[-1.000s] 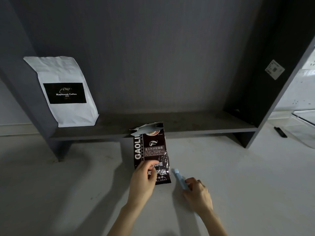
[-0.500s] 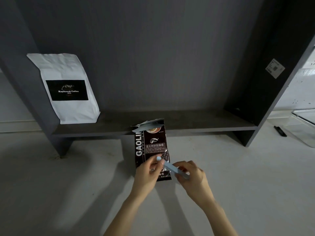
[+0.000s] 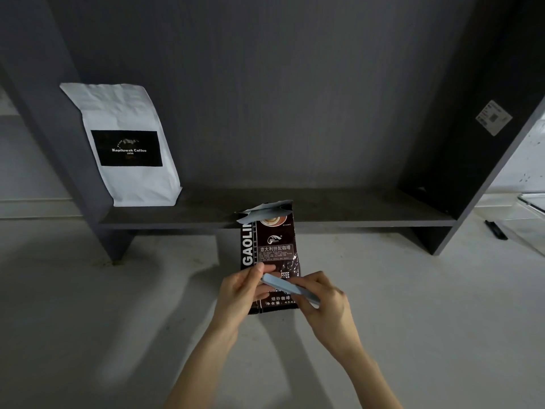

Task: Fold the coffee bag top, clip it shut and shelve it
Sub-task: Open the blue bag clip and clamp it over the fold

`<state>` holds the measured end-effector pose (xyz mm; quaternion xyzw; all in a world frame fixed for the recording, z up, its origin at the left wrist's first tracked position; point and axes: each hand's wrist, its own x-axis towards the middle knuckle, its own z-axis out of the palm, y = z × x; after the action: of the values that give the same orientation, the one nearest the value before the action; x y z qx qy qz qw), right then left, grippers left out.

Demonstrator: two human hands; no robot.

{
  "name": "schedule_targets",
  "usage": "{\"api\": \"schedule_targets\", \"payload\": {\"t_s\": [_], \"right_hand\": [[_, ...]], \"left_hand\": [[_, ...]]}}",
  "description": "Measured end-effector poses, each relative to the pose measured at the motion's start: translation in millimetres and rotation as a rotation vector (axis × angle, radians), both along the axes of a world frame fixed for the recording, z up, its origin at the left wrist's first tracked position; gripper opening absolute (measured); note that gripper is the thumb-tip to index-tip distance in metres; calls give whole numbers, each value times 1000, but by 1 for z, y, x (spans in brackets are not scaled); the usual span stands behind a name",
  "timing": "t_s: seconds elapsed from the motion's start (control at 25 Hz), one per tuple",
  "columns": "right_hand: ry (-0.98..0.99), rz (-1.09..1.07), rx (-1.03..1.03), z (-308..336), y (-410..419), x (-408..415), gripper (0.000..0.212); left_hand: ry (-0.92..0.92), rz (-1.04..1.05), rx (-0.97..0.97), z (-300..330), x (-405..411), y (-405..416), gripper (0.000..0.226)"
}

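Note:
A dark brown coffee bag (image 3: pixel 274 249) lies flat on the pale surface, its torn silver top pointing toward the shelf and lying open. Above the bag's lower half, both hands hold a long pale blue clip (image 3: pixel 287 287). My left hand (image 3: pixel 240 296) pinches the clip's left end between thumb and fingers. My right hand (image 3: pixel 323 302) grips its right end. The clip is slanted, left end higher. A dark grey shelf board (image 3: pixel 339 208) runs just behind the bag.
A white coffee bag (image 3: pixel 129 146) with a black label stands at the shelf's left end, leaning on the side panel. The shelf's right side panel (image 3: pixel 472 137) carries a sticker. A clear container (image 3: pixel 530 202) and a small black object (image 3: pixel 497 230) lie far right.
My right hand lifted the clip off the surface and brought it over the bag. My left hand left the bag and took the clip's other end.

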<state>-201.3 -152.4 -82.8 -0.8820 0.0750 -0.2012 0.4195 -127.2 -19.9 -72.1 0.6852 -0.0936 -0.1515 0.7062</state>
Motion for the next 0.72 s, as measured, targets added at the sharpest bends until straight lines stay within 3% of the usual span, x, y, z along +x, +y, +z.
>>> {"api": "schedule_targets", "payload": {"t_s": [0.32, 0.56, 0.72], "right_hand": [[-30, 86, 77, 17, 2, 5, 22], [156, 116, 326, 19, -8, -4, 16], [228, 159, 376, 14, -12, -4, 17]], "left_hand": [[137, 192, -121, -5, 6, 18, 21], [101, 242, -131, -6, 17, 39, 26], [121, 222, -111, -8, 16, 38, 24]]}}
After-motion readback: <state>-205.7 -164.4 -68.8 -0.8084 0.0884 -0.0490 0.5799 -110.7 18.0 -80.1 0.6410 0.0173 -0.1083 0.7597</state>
